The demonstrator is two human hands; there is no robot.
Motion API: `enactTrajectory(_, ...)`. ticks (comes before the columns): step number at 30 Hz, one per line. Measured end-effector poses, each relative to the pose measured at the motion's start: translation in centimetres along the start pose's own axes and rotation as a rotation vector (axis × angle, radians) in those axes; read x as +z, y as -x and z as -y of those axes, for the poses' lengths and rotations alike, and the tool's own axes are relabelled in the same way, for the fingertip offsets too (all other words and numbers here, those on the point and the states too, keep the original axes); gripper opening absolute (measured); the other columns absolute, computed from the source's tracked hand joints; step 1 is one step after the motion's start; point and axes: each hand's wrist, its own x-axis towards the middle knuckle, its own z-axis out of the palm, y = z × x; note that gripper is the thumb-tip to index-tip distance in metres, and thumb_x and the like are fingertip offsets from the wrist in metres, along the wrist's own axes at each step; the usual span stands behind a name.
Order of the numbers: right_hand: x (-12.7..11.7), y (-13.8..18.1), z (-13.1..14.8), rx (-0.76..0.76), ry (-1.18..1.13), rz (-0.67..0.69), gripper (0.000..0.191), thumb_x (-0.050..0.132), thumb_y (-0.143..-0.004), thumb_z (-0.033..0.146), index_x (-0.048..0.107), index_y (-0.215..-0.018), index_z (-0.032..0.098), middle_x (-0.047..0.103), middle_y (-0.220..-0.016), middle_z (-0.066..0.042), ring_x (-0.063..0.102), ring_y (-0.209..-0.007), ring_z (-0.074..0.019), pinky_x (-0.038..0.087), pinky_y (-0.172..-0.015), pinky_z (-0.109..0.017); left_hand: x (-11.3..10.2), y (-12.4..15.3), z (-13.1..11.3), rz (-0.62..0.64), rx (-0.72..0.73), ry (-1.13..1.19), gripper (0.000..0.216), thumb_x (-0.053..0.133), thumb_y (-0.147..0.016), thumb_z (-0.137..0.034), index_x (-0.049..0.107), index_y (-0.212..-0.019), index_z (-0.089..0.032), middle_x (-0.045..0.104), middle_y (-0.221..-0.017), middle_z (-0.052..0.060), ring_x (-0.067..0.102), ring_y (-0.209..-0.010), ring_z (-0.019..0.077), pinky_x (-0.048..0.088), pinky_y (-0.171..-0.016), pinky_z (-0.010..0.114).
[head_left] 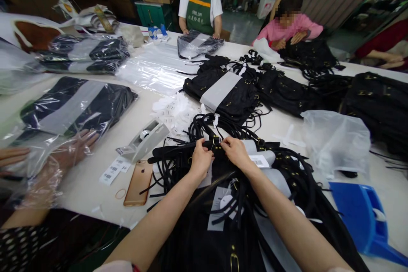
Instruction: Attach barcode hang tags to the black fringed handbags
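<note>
In front of me lies a pile of black bags (207, 204) with thin straps, brass-coloured fittings and hang tags. My left hand (201, 159) is closed, its fingers pinching a black bag strap (178, 149) near a metal ring. Just to its right, my right hand (236, 152) pinches the same strap close to its small metal fittings. Exactly what lies between the fingertips is partly hidden. A grey hang tag (218, 208) and a white tag hang on the bag below my hands. Rolls of pale padding (274, 182) show beside my right forearm.
Left of the pile are a grey tape dispenser (145, 140), a phone (138, 183) and barcode labels (111, 171). A blue dispenser (357, 216) and a clear plastic bag (334, 140) lie right. At far left, another person's hands hold a plastic-wrapped bag (76, 104). Co-workers stand across the table.
</note>
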Motion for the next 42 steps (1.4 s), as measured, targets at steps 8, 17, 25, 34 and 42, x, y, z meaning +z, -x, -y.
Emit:
enactTrajectory(8, 0.7, -1.1, 0.1, 0.033, 0.180, 0.077, 0.026, 0.044, -0.079, 0.021, 0.068, -0.089, 0.018, 0.068, -0.091, -0.009, 0.060, -0.087, -0.0196, 0.040, -0.073, -0.026, 0.0, -3.3, -1.8, 0.113, 0.021, -0.394, 0.014, 0.052, -0.070, -0.013, 0.059, -0.080, -0.018, 0.061, -0.076, 0.007, 0.061, -0.076, 0.0205, 0.047, -0.070, 0.034)
enactTrajectory(17, 1.9, -2.3, -0.4, 0.070, 0.050, 0.033, 0.022, 0.050, -0.074, 0.020, 0.071, -0.079, 0.018, 0.068, -0.081, -0.011, 0.061, -0.082, -0.0221, 0.042, -0.072, -0.030, 1.0, -5.1, 0.0, 0.006, 0.191, -0.272, 0.024, 0.052, -0.060, -0.003, 0.067, -0.070, -0.018, 0.066, -0.070, 0.004, 0.060, -0.071, 0.0170, 0.045, -0.068, 0.027)
enactTrajectory(25, 3.5, -3.6, -1.7, 0.219, -0.288, 0.044, 0.022, 0.055, -0.068, 0.026, 0.070, -0.076, 0.012, 0.066, -0.064, -0.004, 0.060, -0.061, -0.0157, 0.045, -0.056, -0.024, 1.1, -6.2, 1.2, 0.044, 0.167, -0.176, 0.029, 0.057, -0.063, -0.008, 0.070, -0.086, -0.019, 0.064, -0.063, 0.001, 0.057, -0.057, 0.0114, 0.047, -0.057, 0.022)
enactTrajectory(34, 3.7, -3.5, -1.5, 0.257, -0.406, 0.036, 0.022, 0.056, -0.064, 0.026, 0.070, -0.071, 0.010, 0.061, -0.053, -0.002, 0.052, -0.047, -0.0120, 0.042, -0.047, -0.023, 0.6, -6.3, 1.2, 0.140, 0.171, -0.190, 0.023, 0.059, -0.064, -0.011, 0.069, -0.084, -0.017, 0.056, -0.056, -0.003, 0.045, -0.039, 0.0062, 0.038, -0.038, 0.017)
enactTrajectory(42, 3.6, -3.5, -1.7, 0.152, -0.259, 0.034, 0.020, 0.053, -0.069, 0.027, 0.069, -0.071, 0.014, 0.064, -0.062, -0.003, 0.059, -0.064, -0.0158, 0.043, -0.058, -0.024, 0.5, -5.7, 1.2, 0.042, 0.239, -0.164, 0.012, 0.058, -0.061, -0.006, 0.063, -0.061, -0.017, 0.056, -0.061, -0.002, 0.048, -0.048, 0.0065, 0.041, -0.046, 0.017)
